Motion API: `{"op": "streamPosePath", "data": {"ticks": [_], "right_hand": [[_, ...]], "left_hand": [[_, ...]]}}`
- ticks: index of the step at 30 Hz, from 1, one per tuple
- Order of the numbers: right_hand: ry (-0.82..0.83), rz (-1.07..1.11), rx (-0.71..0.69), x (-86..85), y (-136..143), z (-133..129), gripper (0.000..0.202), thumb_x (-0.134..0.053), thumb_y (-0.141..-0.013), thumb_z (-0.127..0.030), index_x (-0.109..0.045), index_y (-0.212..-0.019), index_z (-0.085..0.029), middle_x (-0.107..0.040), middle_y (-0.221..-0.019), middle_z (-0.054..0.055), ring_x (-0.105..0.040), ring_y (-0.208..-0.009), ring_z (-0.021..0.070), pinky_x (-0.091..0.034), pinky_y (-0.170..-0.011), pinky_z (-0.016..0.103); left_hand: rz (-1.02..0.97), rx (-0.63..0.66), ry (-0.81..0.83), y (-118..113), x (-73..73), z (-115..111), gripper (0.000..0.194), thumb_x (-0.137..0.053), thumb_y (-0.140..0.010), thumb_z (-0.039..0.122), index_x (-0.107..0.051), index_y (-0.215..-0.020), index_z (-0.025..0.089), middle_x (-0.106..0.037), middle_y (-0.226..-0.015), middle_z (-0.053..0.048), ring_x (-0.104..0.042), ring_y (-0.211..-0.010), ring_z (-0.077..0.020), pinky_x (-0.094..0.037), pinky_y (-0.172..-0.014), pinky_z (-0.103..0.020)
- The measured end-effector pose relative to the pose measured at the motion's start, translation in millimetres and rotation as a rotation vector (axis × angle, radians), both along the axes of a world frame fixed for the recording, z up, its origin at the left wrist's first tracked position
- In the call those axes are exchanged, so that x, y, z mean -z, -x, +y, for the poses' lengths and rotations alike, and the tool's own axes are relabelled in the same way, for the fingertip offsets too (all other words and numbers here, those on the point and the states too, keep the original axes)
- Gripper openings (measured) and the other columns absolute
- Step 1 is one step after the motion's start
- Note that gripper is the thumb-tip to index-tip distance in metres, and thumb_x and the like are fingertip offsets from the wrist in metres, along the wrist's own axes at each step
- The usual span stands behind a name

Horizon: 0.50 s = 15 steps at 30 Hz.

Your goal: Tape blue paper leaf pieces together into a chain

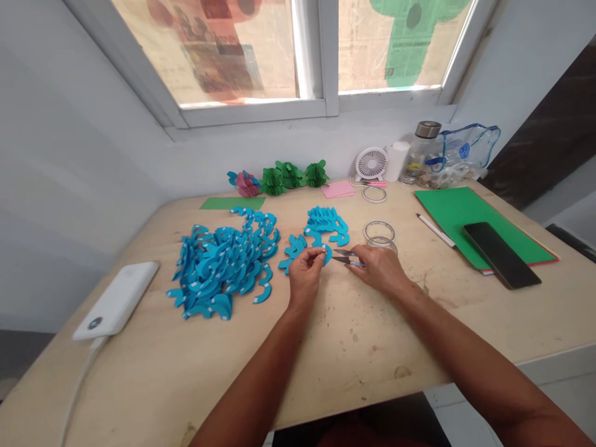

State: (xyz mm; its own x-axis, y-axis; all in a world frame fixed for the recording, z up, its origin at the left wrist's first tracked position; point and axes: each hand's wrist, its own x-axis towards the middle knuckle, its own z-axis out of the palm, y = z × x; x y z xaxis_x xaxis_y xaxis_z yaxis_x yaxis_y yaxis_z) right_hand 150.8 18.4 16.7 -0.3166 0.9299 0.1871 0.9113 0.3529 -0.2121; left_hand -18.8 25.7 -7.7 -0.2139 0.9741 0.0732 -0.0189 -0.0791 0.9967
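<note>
Your wooden table (pixel 367 354) spreads under everything, the heap of blue paper pieces (pixel 223 267) covering part of its left side. The heap looks light and loose; curved ends could hook one another, so you would do best to lift a piece by one free outer edge.

Your right hand (pixel 382 267) is closed around the handles of the small scissors, just near of the ring-shaped rolls. Your left hand (pixel 305 273) pinches a blue piece between thumb and fingertips, near the middle of the table. A smaller blue group (pixel 326 220) lies beyond it on the far side, and a blue cluster (pixel 292 248) sits just to its left.

The scissors (pixel 347 261) point left, blades spread apart, tips just beside the pinched piece; they are probably stiff and sharp, and best held by the handles alone, with left fingertips clear of the points.

The held blue piece (pixel 328 254) should weigh almost nothing, bend readily and crease or tear if squeezed or tugged. A gentle pinch at its left edge suits it, leaving the right side free.
</note>
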Motion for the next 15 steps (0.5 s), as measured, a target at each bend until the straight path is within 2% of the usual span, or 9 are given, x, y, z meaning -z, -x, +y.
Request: {"op": "streamPosePath", "data": {"ticks": [8, 10, 15], "right_hand": [[0.089, -0.112, 0.394, -9.6, -29, 16, 0.024, -0.047, -0.080, -0.038, -0.063, -0.087, -0.021, -0.067, -0.084, 0.007, -0.059, -0.072, 0.0205, -0.028, -0.053, 0.027], [0.113, -0.133, 0.431, -10.1, -33, 18, 0.025, -0.047, -0.080, -0.038, -0.063, -0.087, -0.020, -0.067, -0.086, 0.008, -0.060, -0.074, 0.0215, -0.029, -0.053, 0.027], [0.135, -0.146, 0.422, -8.7, -36, 19, 0.026, -0.047, -0.080, -0.038, -0.065, -0.086, -0.019, -0.067, -0.087, 0.009, -0.060, -0.076, 0.0211, -0.031, -0.054, 0.027]], "left_hand": [[-0.056, 0.040, 0.047, -4, 1.5, -2, 0.012, -0.064, -0.064, 0.023, -0.067, -0.072, 0.015, -0.070, -0.080, -0.005, -0.063, -0.079, -0.0183, -0.048, -0.073, -0.029], [-0.055, 0.060, 0.054, -5, 2.1, -2, 0.012, -0.065, -0.063, 0.023, -0.067, -0.071, 0.015, -0.069, -0.079, -0.005, -0.063, -0.077, -0.0179, -0.048, -0.073, -0.029], [-0.048, 0.094, 0.056, -7, 0.4, -5, 0.012, -0.065, -0.063, 0.024, -0.067, -0.071, 0.015, -0.069, -0.076, -0.004, -0.062, -0.073, -0.0165, -0.048, -0.070, -0.028]]}}
